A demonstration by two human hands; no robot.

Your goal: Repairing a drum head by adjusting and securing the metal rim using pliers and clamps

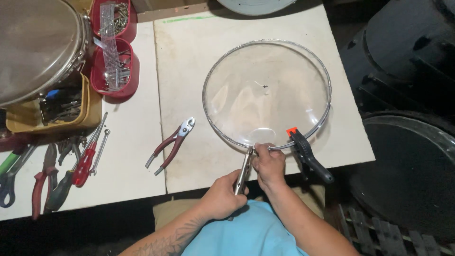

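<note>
Nearest you, your left hand (222,195) is wrapped shut around the handles of a metal tool (244,171), its nose up at the near rim of the lid (266,92). Right beside it, your right hand (270,166) is closed on that same rim, thumb and fingers pinching the metal band just by the tool's tip. To the right, a black clamp (308,154) with an orange tip bites the rim too, its handle hanging off the table (189,71) edge.

The lid itself lies on the white tabletop, glass dome clear, its near edge overhanging towards you.

Watch it here: the glass is right against the tool's nose, so a slip or too hard a squeeze could chip it, I'd say. Your right fingers sit so close that a slip could nip them. And the lid overhangs; if the clamp lets go, it could tip.

Further left, pliers (171,143) lie loose, then a red screwdriver (86,159), and red cups (115,71) of hardware at the back.
</note>
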